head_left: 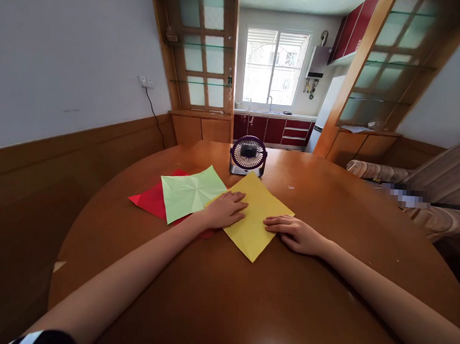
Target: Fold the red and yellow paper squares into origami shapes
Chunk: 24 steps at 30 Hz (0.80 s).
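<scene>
A yellow paper square (256,215) lies flat on the round wooden table (222,296), turned like a diamond. My left hand (225,209) rests palm down on its left corner, fingers together. My right hand (296,233) lies flat at its right edge, fingertips touching the paper. A creased light green paper (189,193) lies just left of the yellow one, overlapping a red paper (150,199) beneath it.
A small purple desk fan (248,155) stands right behind the papers. A wood-panelled wall runs along the left. A striped sofa (438,205) sits at the right. Wooden glass-shelf cabinets and a kitchen with red cupboards are beyond the table.
</scene>
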Tool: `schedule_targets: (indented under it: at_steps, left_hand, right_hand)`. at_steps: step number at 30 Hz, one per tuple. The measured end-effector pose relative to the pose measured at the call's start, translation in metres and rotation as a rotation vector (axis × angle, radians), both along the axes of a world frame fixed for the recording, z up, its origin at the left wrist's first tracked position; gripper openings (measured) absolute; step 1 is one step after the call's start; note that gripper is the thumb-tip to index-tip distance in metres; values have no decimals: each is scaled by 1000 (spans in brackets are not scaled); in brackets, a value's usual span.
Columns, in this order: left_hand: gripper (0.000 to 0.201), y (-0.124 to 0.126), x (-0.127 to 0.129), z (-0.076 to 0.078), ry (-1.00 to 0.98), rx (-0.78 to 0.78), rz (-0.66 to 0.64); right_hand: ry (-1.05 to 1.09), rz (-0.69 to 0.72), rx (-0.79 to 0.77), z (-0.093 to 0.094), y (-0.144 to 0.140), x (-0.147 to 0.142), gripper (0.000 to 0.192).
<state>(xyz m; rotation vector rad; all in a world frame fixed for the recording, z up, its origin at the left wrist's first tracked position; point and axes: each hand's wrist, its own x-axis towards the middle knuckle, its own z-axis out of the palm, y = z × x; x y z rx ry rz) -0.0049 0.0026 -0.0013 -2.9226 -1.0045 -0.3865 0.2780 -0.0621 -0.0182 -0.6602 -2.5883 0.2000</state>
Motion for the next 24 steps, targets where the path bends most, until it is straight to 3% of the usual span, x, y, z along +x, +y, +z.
schedule_targets:
  at_steps: [7, 12, 18, 24]
  left_hand:
    - [45, 6, 19, -4, 45, -38, 4]
    - [42, -6, 1, -4, -9, -81, -8]
    - [38, -39, -30, -5, -138, -186, -157]
    - [55, -56, -32, -5, -204, -206, -218]
  right_hand:
    - [40, 33, -15, 4, -4, 0, 37]
    - [50, 39, -26, 7, -6, 1, 32]
    - [75, 29, -29, 8, -6, 5, 25]
    - [79, -3, -71, 10, -5, 11, 23]
